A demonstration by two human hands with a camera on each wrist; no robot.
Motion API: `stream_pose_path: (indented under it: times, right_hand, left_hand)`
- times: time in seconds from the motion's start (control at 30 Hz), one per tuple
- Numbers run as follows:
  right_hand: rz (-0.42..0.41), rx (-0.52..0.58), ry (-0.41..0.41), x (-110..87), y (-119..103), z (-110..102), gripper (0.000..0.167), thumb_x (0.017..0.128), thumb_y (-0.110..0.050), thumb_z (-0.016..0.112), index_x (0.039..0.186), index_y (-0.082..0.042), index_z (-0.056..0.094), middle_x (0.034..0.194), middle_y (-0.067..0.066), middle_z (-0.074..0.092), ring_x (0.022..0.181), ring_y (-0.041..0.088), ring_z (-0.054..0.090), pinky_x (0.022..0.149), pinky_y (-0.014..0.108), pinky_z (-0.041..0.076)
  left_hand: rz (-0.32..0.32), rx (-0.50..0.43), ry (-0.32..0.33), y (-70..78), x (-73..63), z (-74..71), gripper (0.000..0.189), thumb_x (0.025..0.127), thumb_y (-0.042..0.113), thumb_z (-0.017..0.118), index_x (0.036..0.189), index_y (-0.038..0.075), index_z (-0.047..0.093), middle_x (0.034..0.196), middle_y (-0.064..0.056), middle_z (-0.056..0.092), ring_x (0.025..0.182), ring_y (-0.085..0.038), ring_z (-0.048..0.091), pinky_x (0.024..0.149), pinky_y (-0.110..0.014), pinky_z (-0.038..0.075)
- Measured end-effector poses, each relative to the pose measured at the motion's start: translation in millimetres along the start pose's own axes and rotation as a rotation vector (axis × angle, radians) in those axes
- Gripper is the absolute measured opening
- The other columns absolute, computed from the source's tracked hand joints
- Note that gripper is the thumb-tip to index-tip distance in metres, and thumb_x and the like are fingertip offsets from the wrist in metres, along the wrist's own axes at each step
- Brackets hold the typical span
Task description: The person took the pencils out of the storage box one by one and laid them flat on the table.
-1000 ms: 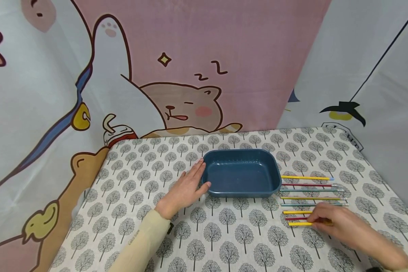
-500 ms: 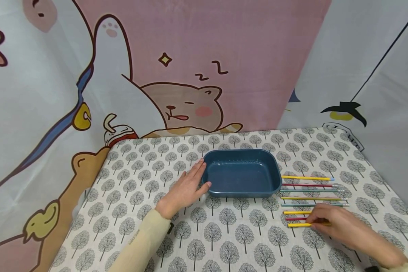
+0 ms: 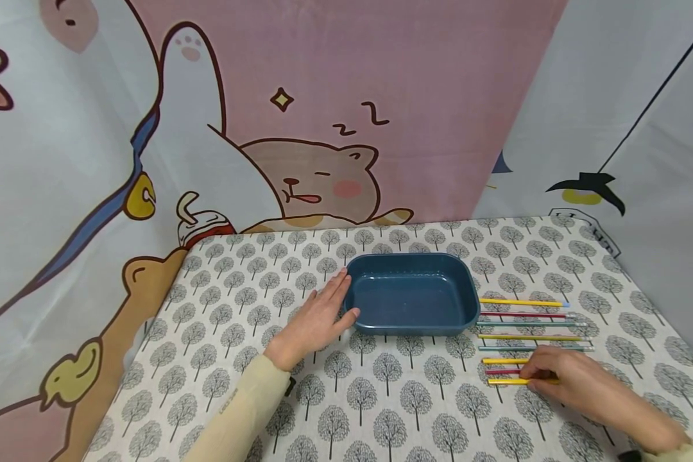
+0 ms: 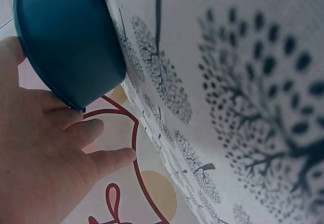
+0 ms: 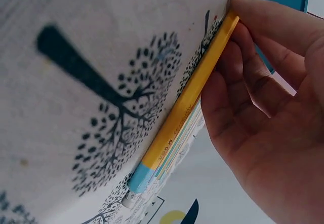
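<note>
A dark blue rectangular dish [image 3: 410, 301] sits on the table. My left hand [image 3: 314, 321] lies against its left end with fingers extended, the fingertips at the rim. In the left wrist view, the thumb and fingers of that hand [image 4: 45, 148] overlap the dish's side [image 4: 73, 41]. To the right of the dish, my right hand [image 3: 583, 385] pinches the nearest yellow pencil [image 3: 507, 382] between thumb and fingers. The right wrist view shows this pencil [image 5: 187, 105] along the cloth, with a light blue band and a white tip at its end.
Several more pencils lie in a roughly parallel row beyond the held one, among them a red pencil [image 3: 499, 371], a teal pencil [image 3: 505, 349] and the farthest yellow pencil [image 3: 520, 302]. Tree-patterned cloth [image 3: 381, 410] covers the table. A printed cartoon curtain [image 3: 439, 115] hangs behind it.
My right hand has shifted the nearest yellow pencil slightly left, keeping its pinch. The left hand and the dish hold their places.
</note>
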State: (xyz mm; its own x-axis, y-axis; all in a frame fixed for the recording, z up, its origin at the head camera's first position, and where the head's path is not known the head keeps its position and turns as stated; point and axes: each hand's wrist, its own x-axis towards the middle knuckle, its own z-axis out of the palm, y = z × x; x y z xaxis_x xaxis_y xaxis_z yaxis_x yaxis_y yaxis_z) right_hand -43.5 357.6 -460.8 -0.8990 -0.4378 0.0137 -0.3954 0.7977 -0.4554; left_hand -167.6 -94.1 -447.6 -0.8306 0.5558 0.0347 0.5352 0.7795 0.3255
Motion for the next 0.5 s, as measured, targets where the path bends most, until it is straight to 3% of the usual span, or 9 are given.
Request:
stream_pose_path:
  times: [0.3, 0.5]
  right_hand:
    - [0.049, 0.040, -0.032, 1.6, -3.4, -6.1, 0.018, 0.083, -0.016, 0.086, 0.096, -0.025, 0.076, 0.089, -0.021, 0.060, 0.075, -0.008, 0.055, 0.061, 0.023, 0.053]
    - [-0.021, -0.032, 0.119, 11.0, -11.4, -12.7, 0.022, 0.083, -0.016, 0.087, 0.099, -0.025, 0.076, 0.093, -0.020, 0.064, 0.081, -0.005, 0.061, 0.063, 0.025, 0.056]
  left_hand:
    - [-0.001, 0.002, -0.004, 0.7, -0.9, -0.4, 0.077, 0.109, 0.054, 0.038, 0.165, 0.004, 0.018, 0.173, -0.010, 0.009, 0.157, -0.031, 0.018, 0.120, -0.063, 0.028]
    - [-0.008, 0.024, -0.014, 0.0, -3.3, -2.1, 0.081, 0.108, 0.061, 0.029, 0.166, 0.006, 0.016, 0.173, -0.006, 0.004, 0.159, -0.026, 0.012, 0.121, -0.062, 0.026]
